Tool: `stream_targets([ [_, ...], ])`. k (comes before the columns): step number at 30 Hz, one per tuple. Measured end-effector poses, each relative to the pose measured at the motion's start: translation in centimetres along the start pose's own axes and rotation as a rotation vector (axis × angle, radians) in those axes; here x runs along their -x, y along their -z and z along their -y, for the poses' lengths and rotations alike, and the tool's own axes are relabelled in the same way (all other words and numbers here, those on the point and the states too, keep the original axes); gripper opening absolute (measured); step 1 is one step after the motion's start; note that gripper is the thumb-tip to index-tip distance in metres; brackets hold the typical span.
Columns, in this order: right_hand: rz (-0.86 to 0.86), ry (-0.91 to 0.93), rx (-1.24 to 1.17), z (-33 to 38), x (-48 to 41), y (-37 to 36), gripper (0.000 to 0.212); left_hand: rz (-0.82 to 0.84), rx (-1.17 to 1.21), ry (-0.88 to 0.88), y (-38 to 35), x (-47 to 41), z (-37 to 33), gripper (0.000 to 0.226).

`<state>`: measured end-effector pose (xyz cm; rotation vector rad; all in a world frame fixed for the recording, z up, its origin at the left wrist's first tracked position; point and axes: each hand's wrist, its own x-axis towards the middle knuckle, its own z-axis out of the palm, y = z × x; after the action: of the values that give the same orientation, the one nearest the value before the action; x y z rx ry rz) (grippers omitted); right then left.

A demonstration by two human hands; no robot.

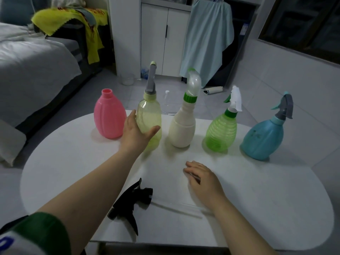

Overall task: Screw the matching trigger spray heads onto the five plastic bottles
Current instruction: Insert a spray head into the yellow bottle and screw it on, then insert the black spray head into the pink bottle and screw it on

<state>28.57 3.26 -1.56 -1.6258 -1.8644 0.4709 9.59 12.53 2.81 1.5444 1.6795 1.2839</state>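
Observation:
Five bottles stand in a row on the white table (pixel 266 199). The pink bottle (pixel 108 116) at the far left has an open neck with no head. The pale yellow bottle (pixel 150 118) carries a grey head. My left hand (pixel 137 134) wraps loosely around its lower left side, fingers spread. The cream bottle (pixel 183 126), the green ribbed bottle (pixel 221 133) and the blue bottle (pixel 263 137) each carry a trigger head. A black trigger head (pixel 130 205) with a clear dip tube lies near the front. My right hand (pixel 202 178) rests flat on the table, holding nothing.
A bed with grey bedding (pixel 31 70) stands at the left. White cabinets (pixel 161 37) and a hanging light-blue cloth (pixel 207 39) are behind the table. A clear bottle (pixel 166 102) and a small roll (pixel 213 90) lie on the tiled floor.

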Motion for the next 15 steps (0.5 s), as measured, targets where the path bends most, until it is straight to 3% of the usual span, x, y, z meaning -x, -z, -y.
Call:
stream_targets([
  [3, 0.008, -0.024, -0.025, -0.1, 0.0, 0.0, 0.021, -0.009, 0.022, 0.005, 1.1, 1.9, 0.0, 0.086],
  [9, 0.010, -0.031, -0.045, -0.4, -0.2, 0.2, 0.020, 0.046, -0.249, -0.200, 6.9, 6.9, 2.1, 0.049],
  [15, 0.080, -0.113, -0.143, 0.1, -0.2, 0.5, 0.020, 0.170, -0.608, -0.060, 10.3, 8.9, 6.2, 0.051],
])
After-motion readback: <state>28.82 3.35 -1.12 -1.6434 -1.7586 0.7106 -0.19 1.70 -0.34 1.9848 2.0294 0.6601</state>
